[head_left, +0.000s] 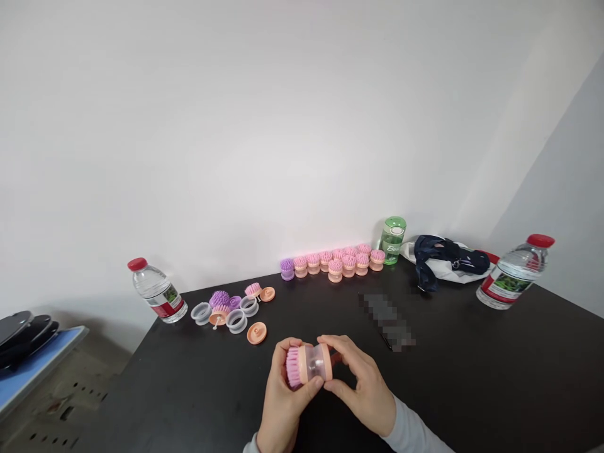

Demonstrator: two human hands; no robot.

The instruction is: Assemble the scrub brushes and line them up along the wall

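Observation:
Between my two hands, above the front of the black table (198, 390), a scrub brush (315, 362) lies on its side. It has pink bristles at the left, a clear middle and a peach cap at the right. My left hand (283, 396) is wrapped round the bristle end and clear body, thumb across the front. At the other end, my right hand (361, 380) grips the peach cap between thumb and fingers. Left of my hands lie loose parts: a peach cap (257, 333), clear rings (236, 321), a purple bristle head (219, 299) and a peach bristle head (219, 315).
Several assembled brushes (335, 270) stand in rows by the wall, beside a green bottle (392, 240). Water bottles stand at the left (158, 290) and right (514, 274). A dark cloth item (448, 255) lies at the back right; a blurred-out phone-like object (387, 321) lies nearer.

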